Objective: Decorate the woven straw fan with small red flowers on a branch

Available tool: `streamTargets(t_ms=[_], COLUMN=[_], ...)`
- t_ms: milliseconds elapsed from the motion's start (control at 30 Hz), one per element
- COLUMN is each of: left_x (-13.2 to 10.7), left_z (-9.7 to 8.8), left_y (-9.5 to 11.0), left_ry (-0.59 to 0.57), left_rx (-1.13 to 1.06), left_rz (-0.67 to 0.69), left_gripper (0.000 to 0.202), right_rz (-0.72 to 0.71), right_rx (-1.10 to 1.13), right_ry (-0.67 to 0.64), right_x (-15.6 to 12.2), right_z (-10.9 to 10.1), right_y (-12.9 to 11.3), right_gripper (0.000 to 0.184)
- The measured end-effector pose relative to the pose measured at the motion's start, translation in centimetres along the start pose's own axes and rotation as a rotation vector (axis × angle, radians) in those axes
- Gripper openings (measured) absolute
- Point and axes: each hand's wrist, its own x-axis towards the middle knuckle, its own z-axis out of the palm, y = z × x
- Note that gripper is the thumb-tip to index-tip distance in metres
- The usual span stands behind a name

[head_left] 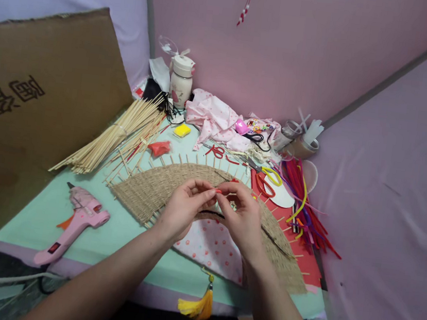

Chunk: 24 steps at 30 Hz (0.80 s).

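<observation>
My left hand (188, 206) and my right hand (241, 213) meet over a woven fan (168, 178). Between the fingertips of both is a small red piece (218, 191), soft-looking like modelling clay; much of it is covered by the fingers. The fan has thin sticks poking out along its curved edge. Pink fabric with red dots (212, 250) covers its lower middle part. From the fan's bottom hangs a yellow tassel (201, 304). A dark twig-like strip (275, 240) lies across the fan's right side, and small red and yellow bits sit partly hidden behind my right hand.
To the left lie a pink glue gun (77, 223) and a bundle of bamboo sticks (117, 135), beside a standing cardboard sheet (50, 98). Behind the fan are a red clay lump (159, 147), a yellow block (182, 130), scissors (267, 185) and a bottle (181, 83). Pipe cleaners (307, 218) lie right.
</observation>
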Motion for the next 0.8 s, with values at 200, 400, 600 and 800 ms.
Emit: streamTargets(t_ms=[200, 400, 600, 800], left_x=[0.1, 0.3, 2.8, 7.2], left_z=[-0.3, -1.0, -1.0, 0.2], left_y=[0.8, 1.4, 5.7, 9.3], left_ry=[-0.028, -0.036, 0.060, 0.132], left_rx=[0.452, 0.903, 0.826, 1.035], left_rz=[0.197, 0.492, 0.390, 0.455], left_gripper=[0.014, 0.013, 0.024, 0.032], right_rz=[-0.166, 0.516, 0.659, 0.522], right_rx=[-0.150, 0.717, 1.052, 0.887], right_ry=[-0.083, -0.282, -0.212, -0.163], right_x=[0.2, 1.1, 0.5, -1.9], right_z=[-0.5, -1.6, -4.1, -6.5], right_y=[-0.4, -0.5, -0.4, 0.7], right_gripper=[0.011, 0.009, 0.024, 0.018])
